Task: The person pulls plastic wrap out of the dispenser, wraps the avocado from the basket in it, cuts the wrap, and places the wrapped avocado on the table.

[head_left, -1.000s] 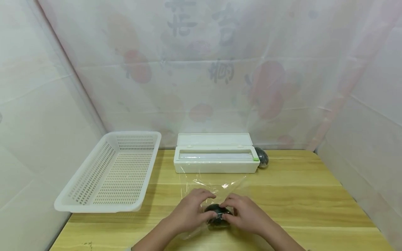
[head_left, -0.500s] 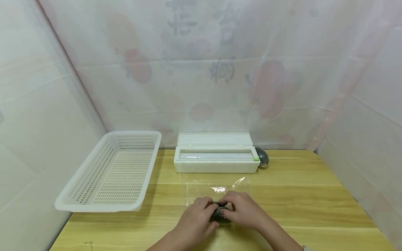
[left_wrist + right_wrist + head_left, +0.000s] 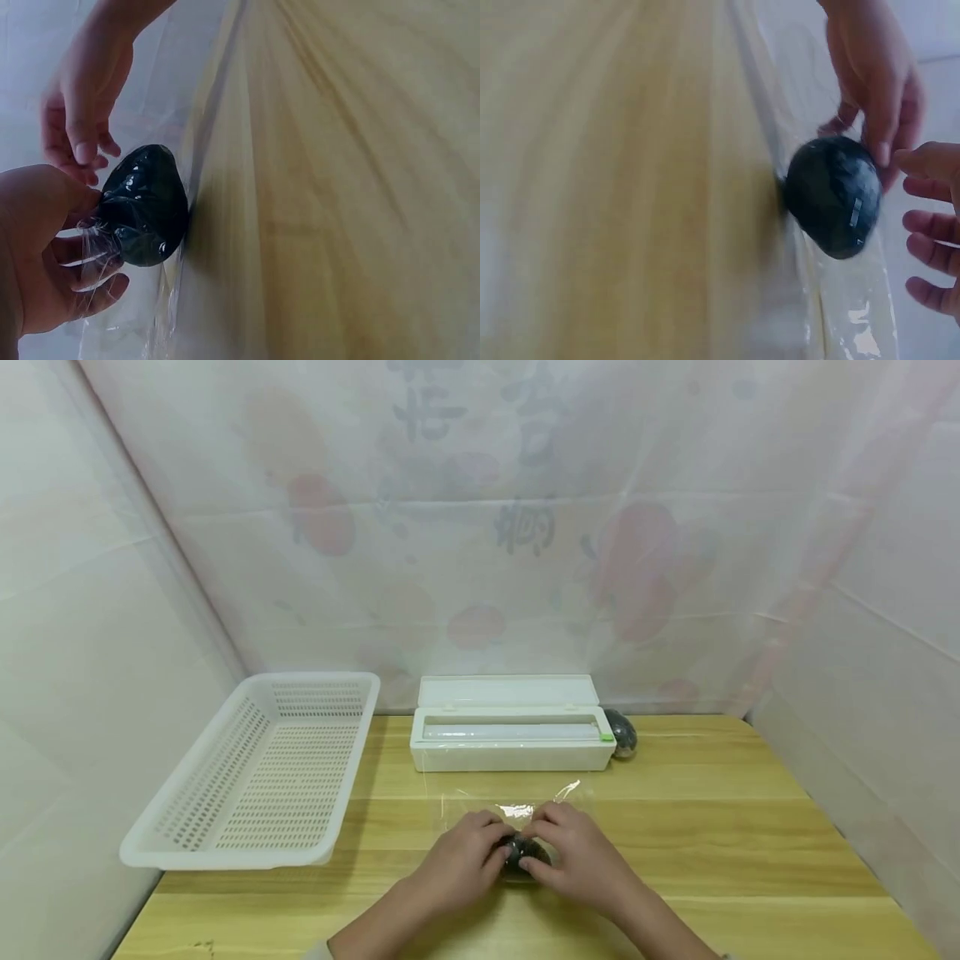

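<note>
Two bare hands are brought together at the near edge of a wood-grained table [image 3: 712,827], where a dark, glossy, rounded object [image 3: 517,850] is kept low over the tabletop between them, under clear film [image 3: 516,811]. Gathered film at the object's side is pinched by thumb and fingers of the left hand [image 3: 463,862], apparently so the wrap stays drawn against the curved surface. By the right hand [image 3: 581,858], loosely bent fingers are placed just beside the object, seemingly as a guide on that side; no firm grip is shown, and whether the object is touched cannot be told. Beyond the hands, the film is stretched over the table toward a white box [image 3: 510,761], lined up squarely, it would seem, so the sheet can be drawn straight. To the left, a white perforated basket [image 3: 225,859] is set well apart, likely to leave room for the elbows. At the far side, the box's lid [image 3: 507,691] is left raised, exposing the roll [image 3: 510,732], with a green piece [image 3: 606,737] fitted at the right end. A second dark object [image 3: 624,733] is tucked by the box's right end, presumably out of the film's path.
</note>
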`<state>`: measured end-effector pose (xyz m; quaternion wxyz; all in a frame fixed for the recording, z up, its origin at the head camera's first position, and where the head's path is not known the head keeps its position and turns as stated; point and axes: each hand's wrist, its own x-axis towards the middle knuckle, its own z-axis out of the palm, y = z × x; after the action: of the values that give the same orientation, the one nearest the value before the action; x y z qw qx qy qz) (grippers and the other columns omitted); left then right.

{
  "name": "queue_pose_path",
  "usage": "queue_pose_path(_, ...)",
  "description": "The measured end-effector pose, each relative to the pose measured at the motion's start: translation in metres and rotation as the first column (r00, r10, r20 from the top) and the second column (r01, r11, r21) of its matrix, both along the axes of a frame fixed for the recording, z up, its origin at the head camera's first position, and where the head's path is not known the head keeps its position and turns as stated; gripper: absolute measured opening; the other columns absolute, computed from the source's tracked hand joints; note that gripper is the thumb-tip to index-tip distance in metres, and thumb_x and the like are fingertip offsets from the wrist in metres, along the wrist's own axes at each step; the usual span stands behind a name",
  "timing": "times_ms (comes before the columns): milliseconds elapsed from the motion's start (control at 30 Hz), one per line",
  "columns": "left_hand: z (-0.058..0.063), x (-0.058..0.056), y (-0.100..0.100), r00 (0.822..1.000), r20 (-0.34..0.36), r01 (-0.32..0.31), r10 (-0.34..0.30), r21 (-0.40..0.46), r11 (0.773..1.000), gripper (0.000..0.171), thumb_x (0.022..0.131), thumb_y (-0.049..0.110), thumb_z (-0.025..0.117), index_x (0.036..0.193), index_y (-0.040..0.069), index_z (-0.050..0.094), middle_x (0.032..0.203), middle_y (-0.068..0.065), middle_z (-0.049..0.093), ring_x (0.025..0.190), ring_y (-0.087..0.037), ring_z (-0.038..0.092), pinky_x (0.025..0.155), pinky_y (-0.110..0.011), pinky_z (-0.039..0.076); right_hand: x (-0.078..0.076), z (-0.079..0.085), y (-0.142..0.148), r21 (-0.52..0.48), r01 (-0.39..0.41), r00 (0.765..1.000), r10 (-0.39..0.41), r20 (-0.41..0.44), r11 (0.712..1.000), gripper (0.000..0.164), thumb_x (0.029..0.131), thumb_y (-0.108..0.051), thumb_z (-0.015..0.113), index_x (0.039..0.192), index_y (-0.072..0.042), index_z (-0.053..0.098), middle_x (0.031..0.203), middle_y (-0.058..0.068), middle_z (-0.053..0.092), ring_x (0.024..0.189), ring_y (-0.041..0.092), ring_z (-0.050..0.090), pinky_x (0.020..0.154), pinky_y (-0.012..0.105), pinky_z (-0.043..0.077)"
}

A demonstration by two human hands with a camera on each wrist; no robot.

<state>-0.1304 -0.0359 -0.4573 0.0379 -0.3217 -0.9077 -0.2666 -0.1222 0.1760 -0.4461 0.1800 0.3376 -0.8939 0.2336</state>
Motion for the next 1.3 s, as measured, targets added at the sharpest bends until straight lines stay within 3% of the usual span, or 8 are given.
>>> queue_pose_path(100,0.0,-0.005,-0.002,0.999,0.052,-0.001,0.0,0.02,1.0,0.02,0.097,0.022,0.061,0.115,0.016,0.07,0.113,0.007,0.065,0.105,-0.011,0.059,0.087,-0.028,0.054,0.002,-0.003,-0.002,0.03,-0.054,0.996,0.055,-0.064,0.998,0.029,0.071,-0.029,0.088,0.093,-0.02,0.072,0.096,-0.013,0.055,0.083,0.002,0.05,0.072,0.022,0.048)
queue_pose_path(267,0.002,-0.006,-0.005,0.996,0.078,-0.039,0.037,0.032,0.999,0.025,0.097,0.025,0.061,0.12,0.015,0.068,0.119,0.003,0.064,0.111,-0.015,0.059,0.092,-0.033,0.053,0.003,-0.006,-0.004,0.067,-0.016,1.0,0.015,0.017,0.998,0.033,0.072,-0.027,0.087,0.1,-0.019,0.072,0.101,-0.014,0.055,0.087,0.0,0.051,0.075,0.021,0.051)
queue_pose_path(400,0.011,0.004,-0.005,0.992,-0.042,-0.112,0.117,0.109,0.988,0.028,0.093,0.024,0.067,0.118,0.012,0.067,0.114,0.001,0.063,0.105,-0.015,0.059,0.086,-0.031,0.054,0.002,-0.006,-0.006,0.085,0.04,0.996,-0.047,0.078,0.996,0.031,0.076,-0.026,0.085,0.104,-0.02,0.072,0.104,-0.013,0.057,0.093,0.002,0.055,0.08,0.026,0.054)
queue_pose_path(500,0.017,0.016,0.0,0.982,-0.135,-0.107,0.13,0.167,0.98,0.027,0.09,0.02,0.071,0.114,0.01,0.069,0.106,0.001,0.061,0.096,-0.013,0.058,0.08,-0.025,0.054,0.0,-0.004,-0.007,0.099,0.083,0.99,-0.094,0.109,0.992,0.031,0.078,-0.025,0.082,0.107,-0.021,0.072,0.104,-0.012,0.058,0.095,0.003,0.056,0.082,0.029,0.055)
queue_pose_path(567,0.017,0.022,0.005,0.982,-0.144,-0.099,0.122,0.156,0.983,0.029,0.088,0.019,0.073,0.114,0.008,0.069,0.104,0.001,0.061,0.095,-0.011,0.057,0.079,-0.022,0.053,-0.001,-0.001,-0.008,0.098,0.105,0.985,-0.118,0.13,0.99,0.031,0.079,-0.024,0.081,0.108,-0.022,0.072,0.104,-0.012,0.058,0.096,0.004,0.057,0.084,0.031,0.056)
queue_pose_path(867,-0.002,0.017,0.013,0.984,-0.01,-0.178,0.179,0.073,0.981,0.044,0.083,0.03,0.079,0.122,0.014,0.063,0.116,0.0,0.055,0.104,-0.016,0.05,0.086,-0.03,0.054,-0.004,-0.003,-0.007,0.022,0.101,0.965,-0.103,0.242,0.995,0.031,0.08,-0.022,0.08,0.109,-0.023,0.071,0.105,-0.016,0.057,0.099,0.004,0.057,0.086,0.034,0.055)
queue_pose_path(1100,-0.004,0.006,0.012,0.984,0.035,-0.176,0.174,0.061,0.983,0.044,0.077,0.03,0.085,0.114,0.014,0.067,0.111,0.002,0.056,0.103,-0.016,0.052,0.085,-0.032,0.054,-0.009,-0.007,-0.001,-0.044,0.084,0.943,-0.065,0.325,0.995,0.029,0.085,-0.022,0.077,0.112,-0.025,0.068,0.107,-0.017,0.059,0.097,0.006,0.059,0.082,0.032,0.054)
queue_pose_path(1300,-0.001,-0.005,0.01,0.979,0.122,-0.174,0.164,0.074,0.982,0.048,0.076,0.028,0.086,0.116,0.009,0.068,0.11,-0.001,0.058,0.103,-0.017,0.056,0.088,-0.034,0.054,-0.012,0.0,0.002,-0.141,0.116,0.952,-0.069,0.299,0.983,0.027,0.085,-0.017,0.076,0.111,-0.02,0.069,0.107,-0.013,0.061,0.095,0.017,0.063,0.08,0.04,0.056)
